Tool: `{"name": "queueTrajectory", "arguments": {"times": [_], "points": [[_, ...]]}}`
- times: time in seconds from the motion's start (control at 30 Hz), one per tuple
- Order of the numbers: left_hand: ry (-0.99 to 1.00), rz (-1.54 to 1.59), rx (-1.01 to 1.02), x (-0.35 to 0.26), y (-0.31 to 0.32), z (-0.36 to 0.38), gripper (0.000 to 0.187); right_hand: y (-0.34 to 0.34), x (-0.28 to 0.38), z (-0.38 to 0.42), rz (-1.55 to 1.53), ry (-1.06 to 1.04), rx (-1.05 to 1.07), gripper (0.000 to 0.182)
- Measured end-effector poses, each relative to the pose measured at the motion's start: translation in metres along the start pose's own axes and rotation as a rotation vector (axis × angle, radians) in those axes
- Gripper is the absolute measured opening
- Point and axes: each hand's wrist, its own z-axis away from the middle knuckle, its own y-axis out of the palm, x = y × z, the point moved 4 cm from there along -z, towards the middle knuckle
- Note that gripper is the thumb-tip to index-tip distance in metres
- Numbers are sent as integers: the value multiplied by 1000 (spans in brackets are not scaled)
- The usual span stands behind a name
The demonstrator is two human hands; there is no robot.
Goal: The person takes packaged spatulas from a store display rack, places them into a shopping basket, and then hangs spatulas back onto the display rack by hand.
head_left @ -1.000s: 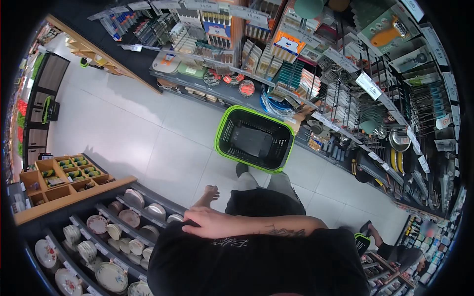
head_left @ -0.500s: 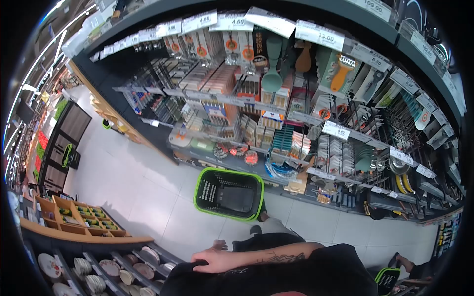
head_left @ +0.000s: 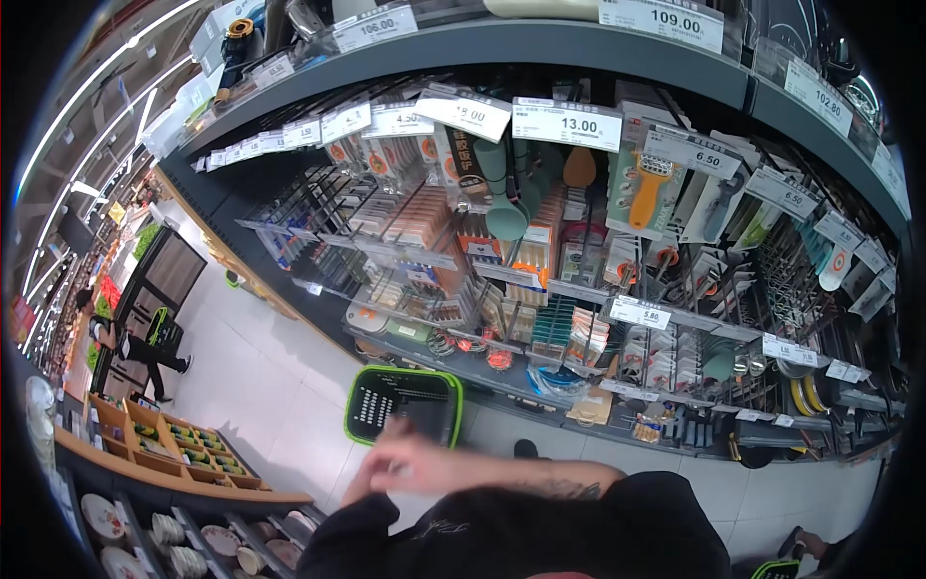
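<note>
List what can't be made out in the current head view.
In the head view:
Bare left hand and bare right hand: motion-blurred, overlapping; any grip unclear.
Black basket with green rim: hands hide part of its inside.
Second green-rimmed basket: cut off by the bottom edge.
Leftmost white price labels: too small to read.

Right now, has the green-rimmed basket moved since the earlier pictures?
Yes, the basket has moved: it now sits farther left of the blue packets on the low shelf.

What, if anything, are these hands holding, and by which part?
No held thing shows. The right hand and left hand meet in a blur, so a small hidden thing can't be excluded.
</note>
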Motion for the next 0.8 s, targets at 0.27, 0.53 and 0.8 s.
{"name": "queueTrajectory", "arguments": {"times": [0.27, 0.53, 0.8], "points": [[398, -204, 247, -272, 185, -90, 17, -244, 84, 74, 660, -217, -1012, 31], [865, -528, 38, -331, 276, -131, 27, -331, 66, 51, 1188, 38, -1084, 81], [640, -595, 209, -343, 306, -129, 27, -335, 70, 36, 1079, 90, -1007, 77]]}}
